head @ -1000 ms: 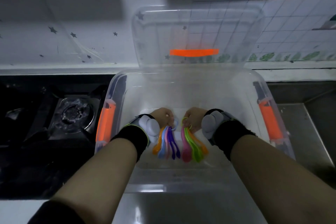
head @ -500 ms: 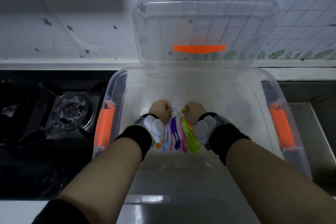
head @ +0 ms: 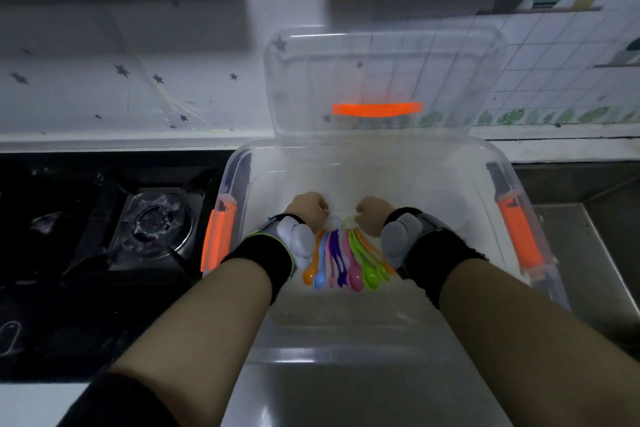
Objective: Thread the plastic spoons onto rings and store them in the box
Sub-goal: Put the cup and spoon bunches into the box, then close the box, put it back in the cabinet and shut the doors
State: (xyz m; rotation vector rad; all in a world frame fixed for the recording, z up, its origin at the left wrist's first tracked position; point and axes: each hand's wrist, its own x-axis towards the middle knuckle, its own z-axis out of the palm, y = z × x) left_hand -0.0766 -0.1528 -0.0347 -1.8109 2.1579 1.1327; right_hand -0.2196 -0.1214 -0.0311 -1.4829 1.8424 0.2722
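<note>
Both hands are inside the clear plastic box [head: 349,319]. My left hand [head: 308,210] is closed over a pale blue ring [head: 333,221] that carries orange, blue, pink and purple spoons [head: 327,262]. My right hand [head: 370,217] is closed at a yellow-green ring [head: 349,222] with pink, green and orange spoons [head: 365,263]. Both bunches hang side by side with their bowls toward me, low over the box floor. Whether they touch the floor I cannot tell. My fingers are hidden behind the backs of my hands.
The box's clear lid [head: 381,87] with an orange handle stands open against the tiled wall. Orange latches [head: 218,236] [head: 517,232] sit on both side rims. A black gas hob [head: 152,222] lies to the left, a steel sink [head: 588,236] to the right.
Both hands have moved forward and deeper into the box with the spoon bunches, then drawn slightly apart; the bunches hang lower and spread out more.
</note>
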